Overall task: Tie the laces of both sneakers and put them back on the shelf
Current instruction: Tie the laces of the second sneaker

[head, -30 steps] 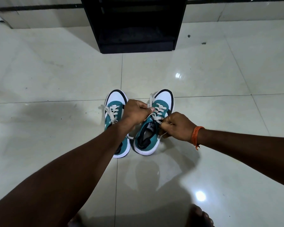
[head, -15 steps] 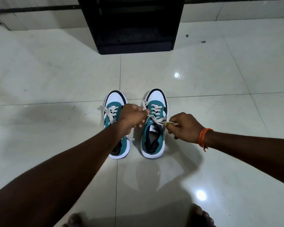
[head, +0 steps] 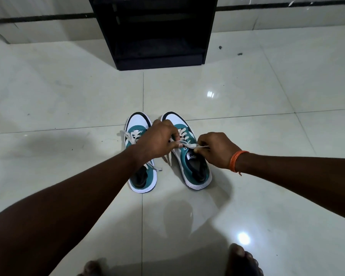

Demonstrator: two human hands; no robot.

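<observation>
Two teal and white sneakers stand side by side on the tiled floor, toes pointing away from me. My left hand (head: 157,140) and my right hand (head: 217,149) hover over the right sneaker (head: 197,172), each pinching one end of its cream lace (head: 189,145), which is pulled taut across the tongue. My left forearm crosses the left sneaker (head: 142,180), whose lace (head: 127,136) lies loose, with one end trailing onto the floor at its right side. The black shelf (head: 157,60) stands on the floor beyond the shoes.
Glossy pale floor tiles (head: 267,96) stretch all around, with bright light reflections. My bare feet (head: 241,257) show at the bottom edge. A dark skirting line runs along the wall behind the shelf. An orange thread band circles my right wrist (head: 236,161).
The right sneaker has turned straight, now parallel to the left one. My hands have pulled the lace ends apart and then come closer over the tongue.
</observation>
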